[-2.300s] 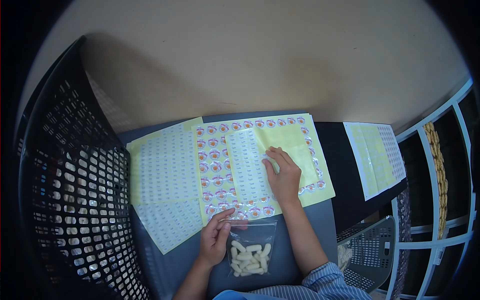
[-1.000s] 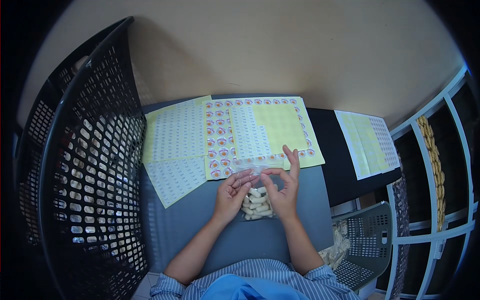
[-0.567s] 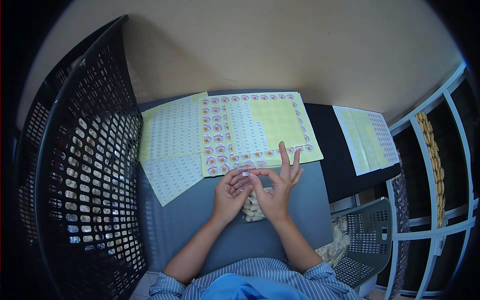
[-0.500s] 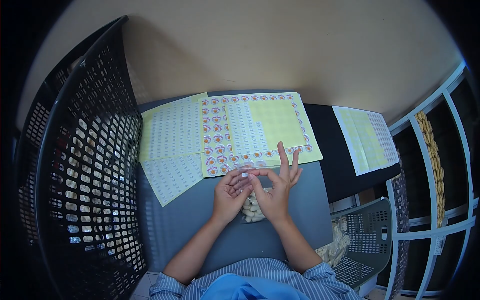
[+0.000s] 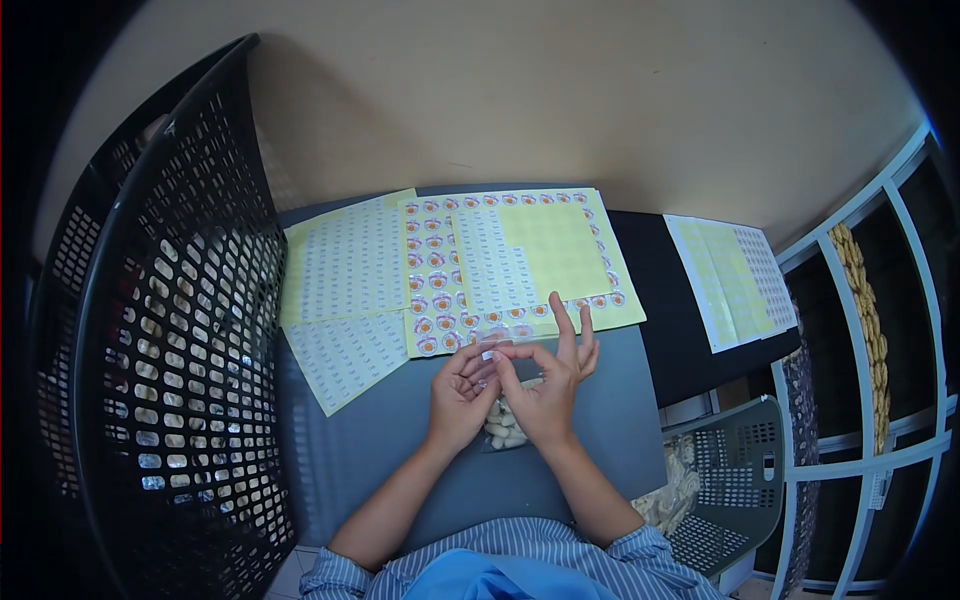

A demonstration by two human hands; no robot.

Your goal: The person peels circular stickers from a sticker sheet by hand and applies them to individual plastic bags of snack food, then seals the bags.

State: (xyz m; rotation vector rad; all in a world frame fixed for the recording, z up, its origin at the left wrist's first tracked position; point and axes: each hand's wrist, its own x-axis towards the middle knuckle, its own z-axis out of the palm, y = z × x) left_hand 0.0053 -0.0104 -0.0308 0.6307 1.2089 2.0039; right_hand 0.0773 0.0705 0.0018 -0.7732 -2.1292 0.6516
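Observation:
A small clear plastic bag of pale, finger-shaped pieces (image 5: pixel 506 428) is between my hands, low over the grey table. My left hand (image 5: pixel 459 402) is closed on the upper part of this bag, its fingers curled behind the plastic. With thumb and index finger, my right hand (image 5: pixel 549 398) pinches a small white sticker (image 5: pixel 488 355) against the bag's top; its other fingers are raised. Just beyond my fingertips lies a yellow sheet of round orange-and-pink stickers (image 5: pixel 432 260). On it is a smaller, partly peeled sheet of white labels (image 5: pixel 482 260).
More label sheets (image 5: pixel 355 260) lie at the table's left. A tall dark perforated basket (image 5: pixel 190 330) stands along the left side. Rightward are another sticker sheet (image 5: pixel 735 280) on a black surface, a green basket (image 5: pixel 735 470) holding filled bags, and a metal rack (image 5: pixel 860 465).
The raised fingers of my right hand have shifted slightly left, and the small white sticker sits at a more tilted angle. Both hands stay at the bag.

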